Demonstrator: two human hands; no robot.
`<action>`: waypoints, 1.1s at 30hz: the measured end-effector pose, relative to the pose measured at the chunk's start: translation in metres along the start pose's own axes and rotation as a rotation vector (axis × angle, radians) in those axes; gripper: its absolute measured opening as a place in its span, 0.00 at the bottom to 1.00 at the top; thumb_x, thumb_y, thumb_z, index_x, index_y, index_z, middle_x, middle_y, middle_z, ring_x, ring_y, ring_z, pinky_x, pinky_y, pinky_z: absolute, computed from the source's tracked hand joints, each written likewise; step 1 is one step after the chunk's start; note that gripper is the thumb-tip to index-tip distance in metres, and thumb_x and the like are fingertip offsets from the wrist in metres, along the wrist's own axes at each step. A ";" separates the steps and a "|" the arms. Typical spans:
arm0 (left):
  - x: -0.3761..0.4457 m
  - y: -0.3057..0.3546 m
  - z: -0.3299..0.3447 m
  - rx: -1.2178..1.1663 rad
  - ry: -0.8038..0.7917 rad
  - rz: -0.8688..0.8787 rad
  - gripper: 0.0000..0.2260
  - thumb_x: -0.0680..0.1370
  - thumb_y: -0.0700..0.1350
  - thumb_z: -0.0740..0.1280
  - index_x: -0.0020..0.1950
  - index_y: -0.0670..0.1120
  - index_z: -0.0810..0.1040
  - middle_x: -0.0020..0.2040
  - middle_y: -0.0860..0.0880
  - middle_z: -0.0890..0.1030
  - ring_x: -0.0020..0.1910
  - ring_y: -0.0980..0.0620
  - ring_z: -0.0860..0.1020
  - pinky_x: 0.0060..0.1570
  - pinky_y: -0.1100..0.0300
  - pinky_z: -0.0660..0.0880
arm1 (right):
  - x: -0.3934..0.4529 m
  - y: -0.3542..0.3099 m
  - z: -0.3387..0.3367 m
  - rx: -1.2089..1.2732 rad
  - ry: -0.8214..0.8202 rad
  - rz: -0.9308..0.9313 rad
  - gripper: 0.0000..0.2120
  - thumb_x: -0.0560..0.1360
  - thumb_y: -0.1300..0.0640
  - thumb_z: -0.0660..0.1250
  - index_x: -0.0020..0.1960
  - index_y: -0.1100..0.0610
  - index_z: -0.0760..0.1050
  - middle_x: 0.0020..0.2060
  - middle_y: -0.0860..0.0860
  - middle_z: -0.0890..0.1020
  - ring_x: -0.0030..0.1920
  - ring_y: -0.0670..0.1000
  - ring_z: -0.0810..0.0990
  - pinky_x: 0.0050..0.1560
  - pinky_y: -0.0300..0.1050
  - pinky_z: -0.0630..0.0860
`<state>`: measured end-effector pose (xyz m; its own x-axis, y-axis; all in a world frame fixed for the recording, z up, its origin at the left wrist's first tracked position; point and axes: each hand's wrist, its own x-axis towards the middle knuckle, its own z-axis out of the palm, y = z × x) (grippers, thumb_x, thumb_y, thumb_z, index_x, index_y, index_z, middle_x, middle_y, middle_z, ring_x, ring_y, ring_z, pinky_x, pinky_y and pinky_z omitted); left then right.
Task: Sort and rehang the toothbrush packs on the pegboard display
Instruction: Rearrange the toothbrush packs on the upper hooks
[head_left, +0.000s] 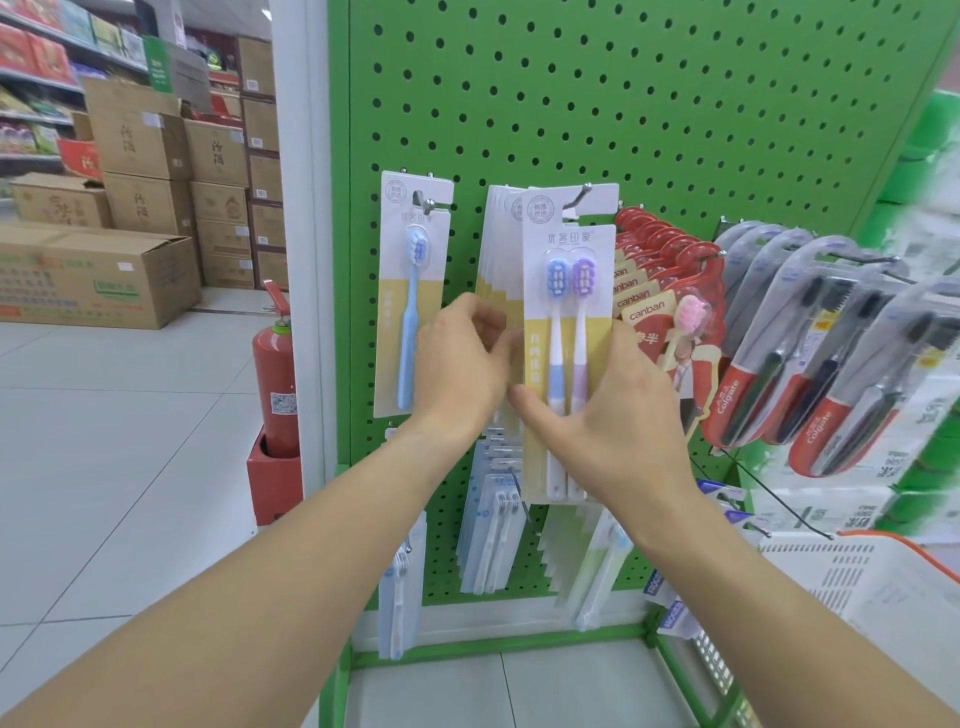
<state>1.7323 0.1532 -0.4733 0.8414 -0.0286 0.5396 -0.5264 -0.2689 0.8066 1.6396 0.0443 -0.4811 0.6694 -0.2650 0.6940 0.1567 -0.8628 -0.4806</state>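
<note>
Our left hand (460, 364) at 9 o'clock curls into the hanging stack; what its fingers hold, can't tell. The twin toothbrush pack (566, 332) hangs dead center on the pegboard (623, 104), our right hand (613, 410) at 5 o'clock with fingers straight behind it, tips hidden.

Twin-brush pack (569, 332) hanging upright on green pegboard (649, 104)
</note>
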 end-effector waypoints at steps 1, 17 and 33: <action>0.000 0.000 0.000 -0.016 -0.001 0.003 0.04 0.79 0.42 0.71 0.48 0.50 0.78 0.40 0.56 0.80 0.38 0.62 0.76 0.37 0.72 0.71 | 0.000 0.000 0.000 -0.002 0.004 -0.012 0.23 0.70 0.44 0.77 0.52 0.49 0.65 0.41 0.43 0.74 0.45 0.50 0.76 0.44 0.49 0.73; -0.013 -0.003 -0.036 -0.061 0.103 0.231 0.04 0.79 0.40 0.71 0.48 0.48 0.79 0.41 0.59 0.81 0.42 0.62 0.81 0.41 0.73 0.75 | 0.000 0.000 -0.001 -0.029 0.009 -0.004 0.24 0.70 0.41 0.76 0.53 0.51 0.67 0.43 0.46 0.75 0.44 0.50 0.75 0.45 0.52 0.75; -0.040 -0.007 -0.048 0.016 -0.010 0.095 0.09 0.83 0.40 0.64 0.47 0.53 0.69 0.31 0.50 0.80 0.29 0.53 0.76 0.32 0.59 0.71 | -0.001 -0.002 0.001 0.031 -0.032 0.040 0.32 0.68 0.38 0.78 0.62 0.52 0.68 0.48 0.45 0.79 0.51 0.50 0.79 0.52 0.54 0.78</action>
<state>1.6967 0.2021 -0.4888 0.7891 -0.0639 0.6109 -0.6018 -0.2795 0.7481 1.6390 0.0470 -0.4813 0.6986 -0.2844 0.6566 0.1518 -0.8379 -0.5243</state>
